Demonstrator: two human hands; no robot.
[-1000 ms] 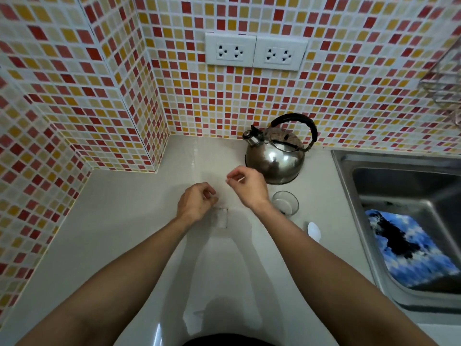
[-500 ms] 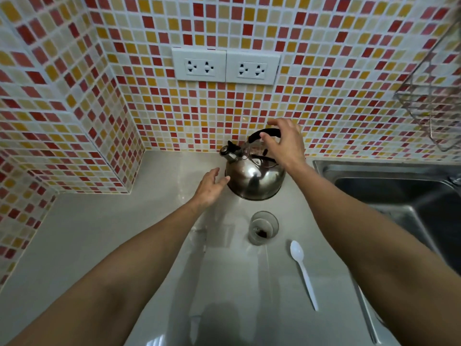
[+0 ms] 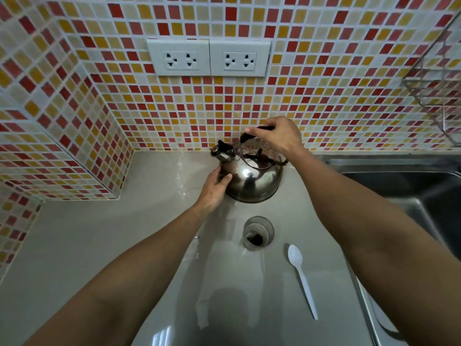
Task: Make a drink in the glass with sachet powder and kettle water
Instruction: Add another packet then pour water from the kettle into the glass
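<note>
A shiny steel kettle (image 3: 252, 181) with a black handle stands at the back of the counter, against the tiled wall. My right hand (image 3: 279, 136) is closed around the black handle on top. My left hand (image 3: 214, 188) lies flat against the kettle's left side, under the spout, fingers spread. In front of the kettle stands a small clear glass (image 3: 258, 232) with dark brown powder at its bottom. A white plastic spoon (image 3: 301, 278) lies on the counter right of the glass. No sachet can be made out clearly.
The pale grey counter (image 3: 99, 245) runs left into a tiled corner. A steel sink (image 3: 409, 186) is at the right. Two white wall sockets (image 3: 208, 58) sit above the kettle, and a wire rack (image 3: 436, 81) hangs at the upper right.
My right hand has closed on the kettle handle it was reaching for. My left hand has moved from beside the kettle onto its left side. The view has moved closer.
</note>
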